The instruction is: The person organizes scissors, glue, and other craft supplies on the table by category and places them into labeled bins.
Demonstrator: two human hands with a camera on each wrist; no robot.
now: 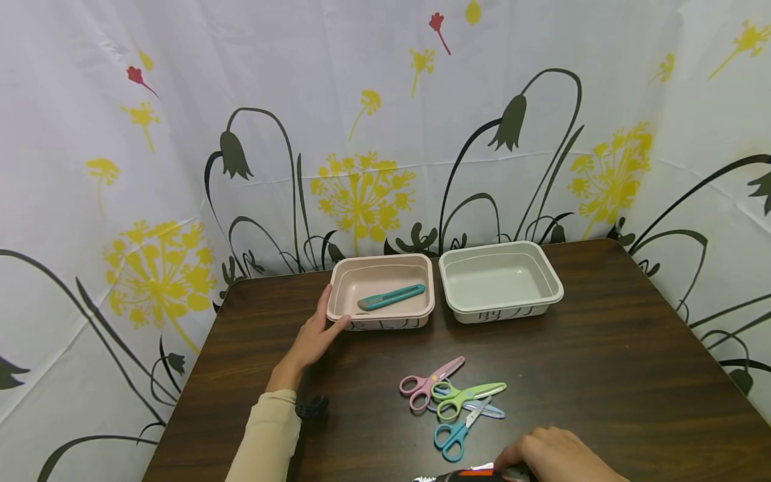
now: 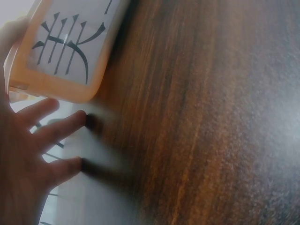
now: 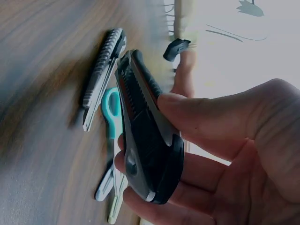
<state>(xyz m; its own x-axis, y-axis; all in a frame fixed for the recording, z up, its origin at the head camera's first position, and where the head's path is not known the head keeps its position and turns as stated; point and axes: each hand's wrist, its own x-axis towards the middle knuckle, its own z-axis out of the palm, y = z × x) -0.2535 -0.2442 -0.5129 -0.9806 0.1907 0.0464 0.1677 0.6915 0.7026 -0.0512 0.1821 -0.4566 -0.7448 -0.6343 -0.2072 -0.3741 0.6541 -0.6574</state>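
Note:
My left hand (image 1: 309, 349) rests at the left end of the pink plastic box (image 1: 381, 264), with the thumb by its front corner and fingers along its side. In the left wrist view the other fingers are spread beside the labelled box wall (image 2: 70, 42). A teal utility knife (image 1: 391, 296) lies inside that box. At the bottom edge of the head view, my right hand (image 1: 557, 455) is partly cut off. In the right wrist view it grips a black and grey utility knife (image 3: 147, 126) between thumb and fingers. Another utility knife (image 3: 103, 70) lies on the table beside it.
Right of the pink box stands a pale grey-green box (image 1: 502, 313) with a label on its front. Several scissors overlap mid-table: pink (image 1: 423, 387), green (image 1: 460, 396), light blue (image 1: 490, 410) and teal (image 1: 456, 435). A flower-printed curtain (image 1: 385, 134) hangs behind the dark wooden table (image 1: 602, 348).

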